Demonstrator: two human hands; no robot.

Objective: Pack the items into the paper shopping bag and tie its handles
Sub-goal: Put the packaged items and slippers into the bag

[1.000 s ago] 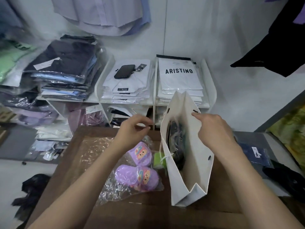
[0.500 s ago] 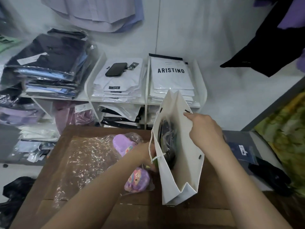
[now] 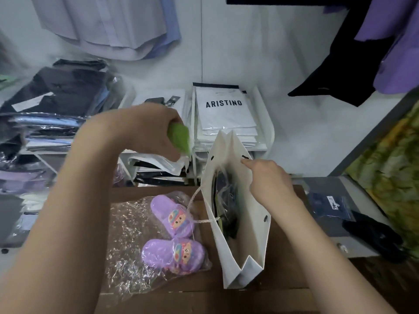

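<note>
A white paper shopping bag (image 3: 251, 225) stands open on the brown cardboard surface (image 3: 204, 298). A dark item in clear plastic (image 3: 226, 200) sits inside it. My right hand (image 3: 269, 180) pinches the bag's right rim and holds the mouth apart. My left hand (image 3: 145, 130) is raised up and left of the bag's mouth, closed around a small green item (image 3: 180, 137). A pair of purple children's slippers in a clear plastic bag (image 3: 174, 236) lies on the cardboard just left of the bag. The bag's white rope handle (image 3: 199, 214) hangs over its left side.
White shelves (image 3: 263, 123) behind hold stacked packaged shirts, one marked ARISTINO (image 3: 223, 109), with a dark phone partly hidden by my left hand. Packaged dark clothes (image 3: 56, 103) are piled left. A navy packet (image 3: 331, 207) and black cloth (image 3: 374, 234) lie right. Shirts hang above.
My left hand went down beside the bag, took the green item and lifted it up above the slippers, toward the bag's mouth. My right hand stayed on the bag's rim.
</note>
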